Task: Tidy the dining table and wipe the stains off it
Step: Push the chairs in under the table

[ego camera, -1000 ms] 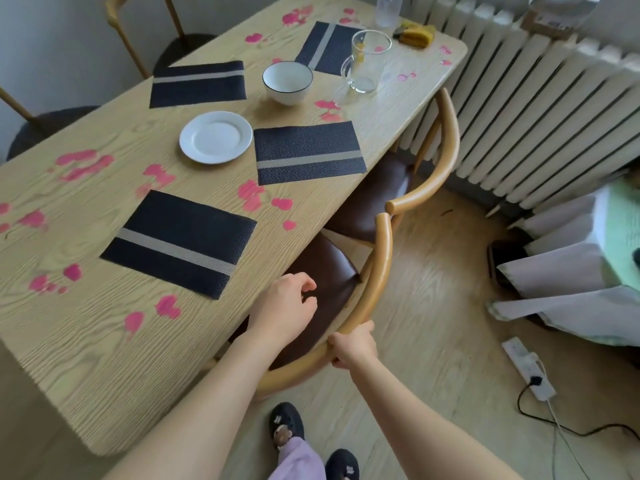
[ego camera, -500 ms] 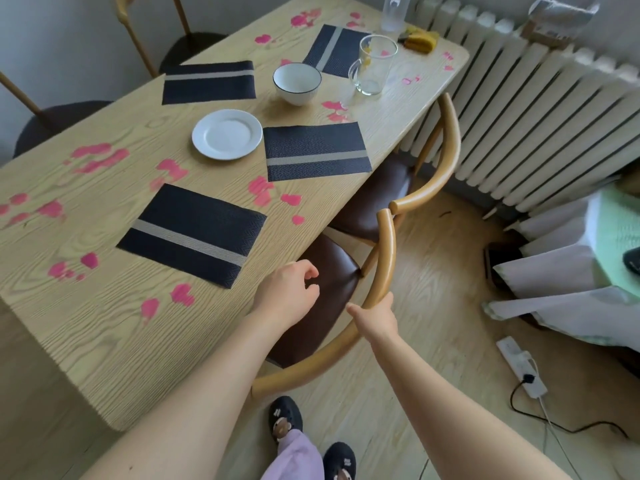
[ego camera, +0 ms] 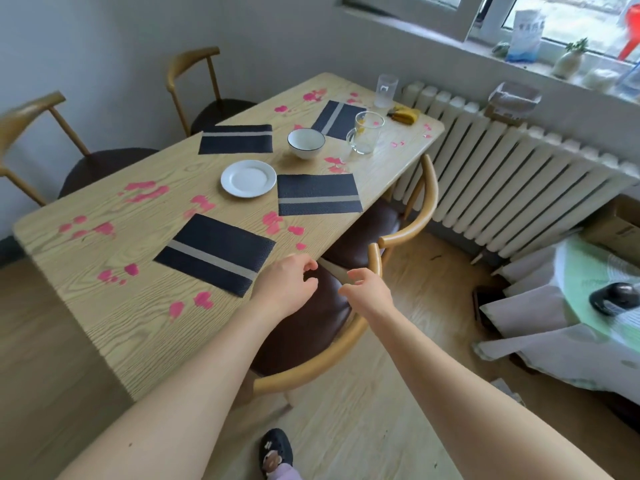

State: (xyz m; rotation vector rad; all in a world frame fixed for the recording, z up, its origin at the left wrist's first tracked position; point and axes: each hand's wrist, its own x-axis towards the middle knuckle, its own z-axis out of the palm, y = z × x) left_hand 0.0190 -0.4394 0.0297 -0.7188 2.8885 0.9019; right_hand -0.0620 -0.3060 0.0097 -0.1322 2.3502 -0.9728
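- Your right hand (ego camera: 369,291) has let go of the chair rail (ego camera: 375,261) it gripped a moment ago. It now hangs just beside that rail, above the brown seat, fingers spread and holding nothing.
- Your left hand (ego camera: 285,285) has stayed at the near edge of the worktop (ego camera: 138,327), fingers loosely curled and holding nothing, just beside the corner of the nearest placemat (ego camera: 214,252).
- Pink stains (ego camera: 204,299) are scattered over the whole worktop, some right beside that placemat and more at the far end.
- Three more placemats lie farther along: one (ego camera: 318,194) at the right edge, one (ego camera: 236,138) across from it, one (ego camera: 337,119) near the far end.
- A white plate (ego camera: 248,178) sits between the placemats, with a white bowl (ego camera: 306,143) beyond it.
- A glass mug (ego camera: 365,132) stands just right of the bowl, and a clear tumbler (ego camera: 385,91) stands at the far end.
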